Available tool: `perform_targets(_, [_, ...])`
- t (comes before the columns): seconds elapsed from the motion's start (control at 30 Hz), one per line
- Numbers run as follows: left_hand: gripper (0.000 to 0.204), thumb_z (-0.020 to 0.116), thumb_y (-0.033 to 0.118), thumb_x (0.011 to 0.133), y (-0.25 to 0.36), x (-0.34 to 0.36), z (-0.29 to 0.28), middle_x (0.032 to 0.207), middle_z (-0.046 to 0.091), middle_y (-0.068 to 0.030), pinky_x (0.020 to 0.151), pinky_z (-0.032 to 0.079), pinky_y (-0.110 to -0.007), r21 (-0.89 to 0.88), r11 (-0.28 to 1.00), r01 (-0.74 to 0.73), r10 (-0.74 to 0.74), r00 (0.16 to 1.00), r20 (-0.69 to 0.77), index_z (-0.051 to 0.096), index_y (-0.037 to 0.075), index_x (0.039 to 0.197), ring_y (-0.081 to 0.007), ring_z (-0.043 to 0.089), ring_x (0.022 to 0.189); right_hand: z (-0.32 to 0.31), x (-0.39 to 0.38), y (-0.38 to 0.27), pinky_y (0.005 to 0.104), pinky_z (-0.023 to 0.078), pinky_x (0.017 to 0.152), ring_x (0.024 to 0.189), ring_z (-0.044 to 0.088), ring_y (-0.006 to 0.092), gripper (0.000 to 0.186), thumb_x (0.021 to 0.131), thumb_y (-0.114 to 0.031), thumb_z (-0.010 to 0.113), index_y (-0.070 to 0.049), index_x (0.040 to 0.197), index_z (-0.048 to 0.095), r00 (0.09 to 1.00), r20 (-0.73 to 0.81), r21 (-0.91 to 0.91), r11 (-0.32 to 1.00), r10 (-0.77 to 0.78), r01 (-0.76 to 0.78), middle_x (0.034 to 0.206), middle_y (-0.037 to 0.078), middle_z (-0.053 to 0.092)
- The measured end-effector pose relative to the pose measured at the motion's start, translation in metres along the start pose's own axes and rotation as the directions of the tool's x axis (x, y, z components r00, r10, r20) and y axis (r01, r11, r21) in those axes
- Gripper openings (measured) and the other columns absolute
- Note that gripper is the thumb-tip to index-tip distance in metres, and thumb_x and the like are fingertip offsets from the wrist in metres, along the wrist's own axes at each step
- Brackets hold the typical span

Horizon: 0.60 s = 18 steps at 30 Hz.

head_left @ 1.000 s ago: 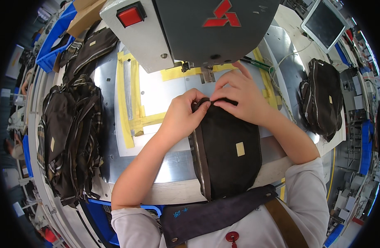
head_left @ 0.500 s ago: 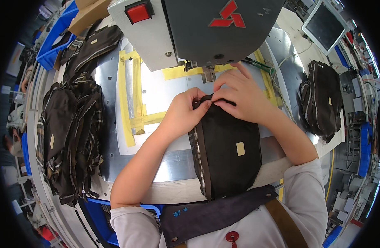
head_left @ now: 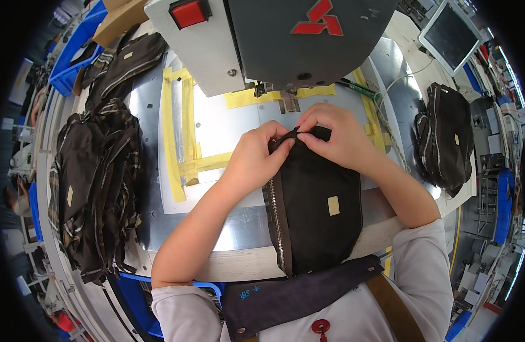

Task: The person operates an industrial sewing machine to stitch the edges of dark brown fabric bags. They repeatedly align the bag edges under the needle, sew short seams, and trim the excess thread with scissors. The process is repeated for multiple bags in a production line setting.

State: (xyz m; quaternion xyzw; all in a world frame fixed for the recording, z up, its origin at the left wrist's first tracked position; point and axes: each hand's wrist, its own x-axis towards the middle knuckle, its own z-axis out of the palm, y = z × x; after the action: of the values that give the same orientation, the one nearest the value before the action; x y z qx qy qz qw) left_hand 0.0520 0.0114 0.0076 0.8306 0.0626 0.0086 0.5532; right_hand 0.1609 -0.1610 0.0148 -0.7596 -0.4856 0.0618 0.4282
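A dark brown fabric bag [head_left: 317,222] with a long metal zipper and a small cream patch lies in front of me, its near end against my apron. My left hand [head_left: 258,153] pinches the far edge of the bag close to the zipper's end. Right beside it, my right hand [head_left: 337,137] grips the same edge between thumb and fingers. The fingertips of both hands almost meet at the fold. Just beyond them is the needle area of a grey sewing machine [head_left: 291,94], with a gap between it and the bag.
Several dark bags with plaid lining [head_left: 94,188] are heaped on the left, and more bags [head_left: 446,139] lie on the right. Yellow tape [head_left: 174,137] frames a white sheet on the metal table. Green-handled snippers [head_left: 356,86] lie beside the machine head. A screen [head_left: 451,35] stands at far right.
My right hand's raised fingers have come down and curled in onto the bag's edge. My left hand keeps its pinch, and the bag has hardly shifted.
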Motion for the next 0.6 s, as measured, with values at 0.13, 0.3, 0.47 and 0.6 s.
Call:
perform_targets(0.13, [0.013,0.067,0.011,0.088,-0.004,0.0,0.002,0.073,0.061,-0.0026,0.061,0.042,-0.023,-0.058,0.997,-0.041,0.039,0.999,-0.028,0.061,0.0,0.091,-0.0076,0.05,0.066,0.005,-0.001,0.002,0.0348,0.05,0.069,0.075,0.063,0.0267,0.015,0.077,-0.011,0.072,-0.003,0.085,0.063,0.995,-0.011,0.039,0.995,0.095,-0.094,0.08,0.008,0.065])
perform_targets(0.3, [0.012,0.071,0.005,0.083,0.005,-0.005,0.005,0.075,0.062,-0.004,0.062,0.044,-0.024,0.033,0.998,-0.053,0.056,0.994,-0.099,0.061,0.001,0.088,-0.0091,0.053,0.066,0.009,-0.005,-0.007,0.0342,0.05,0.068,0.075,0.063,0.0259,0.016,0.076,-0.009,0.072,-0.003,0.089,0.065,0.975,-0.033,0.243,0.948,0.221,-0.206,0.083,0.008,0.064])
perform_targets(0.47, [0.018,0.071,-0.001,0.075,-0.003,-0.009,0.009,0.081,0.064,-0.0088,0.061,0.051,-0.032,0.206,0.919,-0.336,0.373,0.91,-0.179,0.061,0.004,0.088,-0.0258,0.063,0.066,-0.006,-0.011,-0.012,0.0339,0.052,0.071,0.077,0.062,0.024,0.018,0.074,-0.006,0.074,-0.003,0.09,0.066,0.979,0.016,-0.043,0.978,-0.202,0.202,0.086,0.007,0.063])
perform_targets(0.6, [0.029,0.07,-0.007,0.067,-0.008,-0.009,0.011,0.082,0.062,-0.0054,0.056,0.051,-0.032,0.27,0.833,-0.483,0.54,0.817,-0.202,0.062,0.008,0.091,-0.0248,0.063,0.066,-0.004,-0.016,-0.01,0.0372,0.056,0.077,0.078,0.063,0.0231,0.022,0.071,-0.004,0.077,-0.004,0.089,0.066,0.853,-0.007,-0.263,0.825,-0.521,0.501,0.088,0.005,0.063])
